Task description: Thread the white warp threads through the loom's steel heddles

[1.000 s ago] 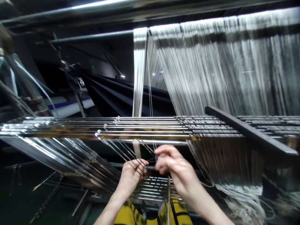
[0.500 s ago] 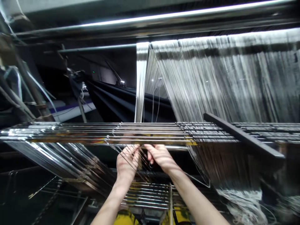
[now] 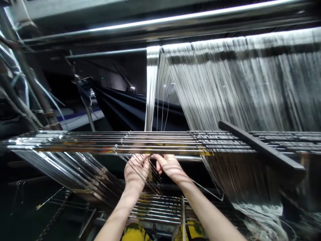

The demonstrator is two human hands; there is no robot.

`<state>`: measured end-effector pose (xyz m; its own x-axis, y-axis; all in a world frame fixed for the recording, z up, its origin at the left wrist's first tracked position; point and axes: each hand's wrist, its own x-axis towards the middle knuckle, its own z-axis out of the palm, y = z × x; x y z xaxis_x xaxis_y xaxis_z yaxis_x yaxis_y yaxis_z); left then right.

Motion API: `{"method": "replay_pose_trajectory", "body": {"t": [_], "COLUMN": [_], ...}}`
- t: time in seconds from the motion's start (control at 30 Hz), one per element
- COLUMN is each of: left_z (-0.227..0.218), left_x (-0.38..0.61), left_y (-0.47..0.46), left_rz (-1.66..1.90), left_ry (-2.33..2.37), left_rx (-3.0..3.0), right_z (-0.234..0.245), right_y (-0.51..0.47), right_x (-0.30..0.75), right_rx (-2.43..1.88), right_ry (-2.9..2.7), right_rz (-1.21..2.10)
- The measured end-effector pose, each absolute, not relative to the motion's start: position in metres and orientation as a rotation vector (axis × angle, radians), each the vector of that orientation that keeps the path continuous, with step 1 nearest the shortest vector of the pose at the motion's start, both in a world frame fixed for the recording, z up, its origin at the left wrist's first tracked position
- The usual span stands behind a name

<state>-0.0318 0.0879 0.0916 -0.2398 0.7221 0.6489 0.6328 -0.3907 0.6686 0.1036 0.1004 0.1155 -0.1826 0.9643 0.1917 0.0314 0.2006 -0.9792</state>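
Both my hands reach up under a row of horizontal metal bars [image 3: 87, 142] of a loom. My left hand [image 3: 135, 172] has its fingers curled around several thin metal heddle wires [image 3: 130, 160] that slant down to the left. My right hand [image 3: 169, 167] is closed beside it, fingers pinched at the bars' underside near a narrow white band of threads [image 3: 151, 90]; what it pinches is too fine to make out. A wide sheet of white warp threads [image 3: 238, 87] hangs down on the right.
A dark flat bar [image 3: 260, 149] lies diagonally over the right-hand heddles. A bundle of slanted metal heddles [image 3: 70, 170] fans out at lower left. Loose white thread ends [image 3: 260, 214] pile at lower right. Metal rails [image 3: 160, 209] and yellow machine parts [image 3: 190, 231] sit below my forearms.
Both hands rose from the lower rails to the underside of the horizontal bars. The right hand closed more tightly beside the left. My view tilted up a little.
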Motion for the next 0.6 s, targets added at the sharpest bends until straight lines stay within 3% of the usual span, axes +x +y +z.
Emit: {"method": "replay_pose_trajectory", "body": {"t": [0.2,0.37,0.6], "left_z": [0.059,0.052,0.051], "left_x": [0.003,0.019,-0.01], "left_y": [0.082,0.075,0.031], "left_rz": [1.716,1.619,1.363], "left_ry": [1.436,1.182,1.345], "left_rx": [1.788,1.356,1.176], "right_z": [0.103,0.094,0.1], "right_y": [0.102,0.106,0.049], "right_x": [0.131,0.151,0.156], "right_rx": [-1.072,-1.212,-0.713], "right_ry": [-1.476,-1.61,-1.938], "right_rz": [1.057,0.587,0.263]}}
